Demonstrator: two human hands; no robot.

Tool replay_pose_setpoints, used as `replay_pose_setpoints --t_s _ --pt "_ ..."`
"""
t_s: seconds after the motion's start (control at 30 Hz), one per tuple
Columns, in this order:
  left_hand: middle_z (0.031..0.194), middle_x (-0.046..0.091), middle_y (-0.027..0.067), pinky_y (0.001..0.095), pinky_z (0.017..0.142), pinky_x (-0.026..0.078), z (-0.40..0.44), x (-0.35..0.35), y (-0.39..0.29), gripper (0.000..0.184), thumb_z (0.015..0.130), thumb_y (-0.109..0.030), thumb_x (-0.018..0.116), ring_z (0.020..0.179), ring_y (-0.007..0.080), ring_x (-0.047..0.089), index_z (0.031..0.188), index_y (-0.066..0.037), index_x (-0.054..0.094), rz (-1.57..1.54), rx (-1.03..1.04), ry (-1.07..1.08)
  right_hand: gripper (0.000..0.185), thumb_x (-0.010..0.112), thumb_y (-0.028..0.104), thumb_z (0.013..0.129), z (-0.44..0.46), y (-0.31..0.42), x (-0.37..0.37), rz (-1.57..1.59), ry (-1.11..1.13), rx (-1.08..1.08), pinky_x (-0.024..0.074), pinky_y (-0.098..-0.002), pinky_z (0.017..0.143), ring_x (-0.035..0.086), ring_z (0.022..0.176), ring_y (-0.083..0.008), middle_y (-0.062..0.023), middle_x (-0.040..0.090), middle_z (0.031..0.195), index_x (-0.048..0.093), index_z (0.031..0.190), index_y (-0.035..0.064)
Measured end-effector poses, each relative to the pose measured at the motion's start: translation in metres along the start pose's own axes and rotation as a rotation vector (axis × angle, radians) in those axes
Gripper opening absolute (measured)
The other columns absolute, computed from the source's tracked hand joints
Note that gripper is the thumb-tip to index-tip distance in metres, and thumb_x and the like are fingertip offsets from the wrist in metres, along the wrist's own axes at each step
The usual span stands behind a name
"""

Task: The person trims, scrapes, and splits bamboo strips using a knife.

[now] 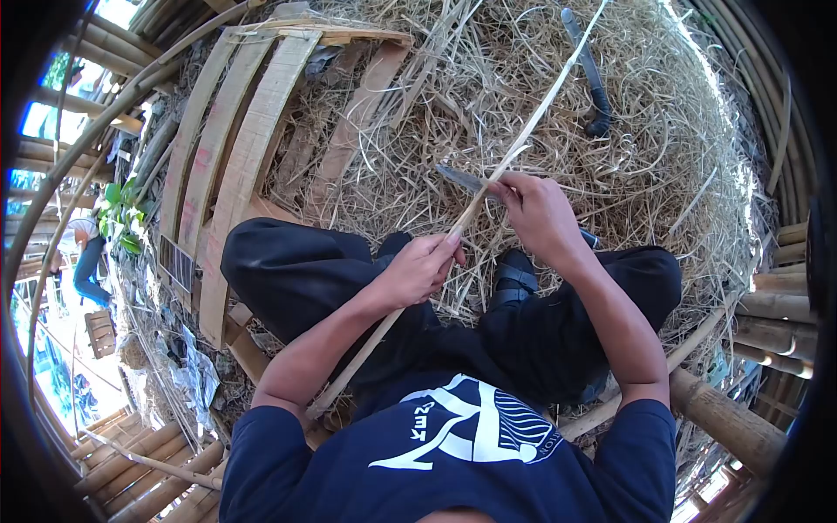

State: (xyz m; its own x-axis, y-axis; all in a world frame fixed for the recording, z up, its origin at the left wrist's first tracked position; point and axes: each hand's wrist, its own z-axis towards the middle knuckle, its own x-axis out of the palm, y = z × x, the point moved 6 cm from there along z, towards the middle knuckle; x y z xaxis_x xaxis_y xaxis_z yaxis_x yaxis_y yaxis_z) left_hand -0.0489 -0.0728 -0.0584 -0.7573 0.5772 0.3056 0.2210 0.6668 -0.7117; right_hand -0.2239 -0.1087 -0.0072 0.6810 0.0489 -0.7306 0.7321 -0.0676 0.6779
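Observation:
A long pale bamboo strip [539, 120] slants across my lap, from beside my left elbow up to the top of the view. My left hand [423, 272] is closed round its lower middle. Farther up, my right hand [536, 213] is closed on a knife [460, 179]. The knife's blade points left and lies against the strip, where a thin sliver lifts off. Its dark handle end shows below my right wrist, while the rest of the handle is hidden in the palm.
Bamboo shavings [645, 174] cover the ground in front of me. A dark curved tool [593, 78] lies on them at the upper right. A slatted wooden crate [248, 148] stands at left. Bamboo poles [728, 423] flank me, and another person [90, 261] is at far left.

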Motion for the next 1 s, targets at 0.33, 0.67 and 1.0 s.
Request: replay_pose_setpoints --t_s 0.33,0.67,1.0 --pt "0.055 0.043 -0.0017 0.0266 0.046 0.035 0.003 -0.012 0.005 0.046 0.101 -0.042 0.042 0.048 0.0081 0.042 0.087 -0.002 0.058 0.242 0.073 -0.136 0.036 0.049 0.027 0.098 -0.008 0.002 0.016 0.045 0.115 0.045 0.0402 -0.0466 0.057 0.054 0.063 -0.0434 -0.0238 0.054 0.063 0.058 0.081 -0.0039" --pt "0.053 0.034 -0.0065 0.0227 0.040 0.026 0.003 -0.011 0.010 0.044 0.103 -0.042 0.035 0.042 0.0036 0.030 0.092 -0.003 0.053 0.372 0.173 -0.118 0.033 0.049 0.023 0.097 -0.016 0.005 0.028 0.093 0.159 0.107 0.0446 -0.0503 0.061 0.057 0.068 -0.0470 -0.0284 0.057 0.067 0.059 0.082 -0.0052" --pt "0.057 0.043 0.0006 0.0285 0.050 0.037 0.004 -0.010 -0.007 0.049 0.103 -0.041 0.035 0.051 0.0098 0.043 0.091 0.000 0.058 0.554 0.275 -0.213 0.051 0.046 0.039 0.098 -0.004 -0.006 0.030 0.209 0.196 0.279 0.0452 -0.0466 0.062 0.059 0.064 -0.0421 -0.0247 0.058 0.063 0.061 0.078 -0.0058"
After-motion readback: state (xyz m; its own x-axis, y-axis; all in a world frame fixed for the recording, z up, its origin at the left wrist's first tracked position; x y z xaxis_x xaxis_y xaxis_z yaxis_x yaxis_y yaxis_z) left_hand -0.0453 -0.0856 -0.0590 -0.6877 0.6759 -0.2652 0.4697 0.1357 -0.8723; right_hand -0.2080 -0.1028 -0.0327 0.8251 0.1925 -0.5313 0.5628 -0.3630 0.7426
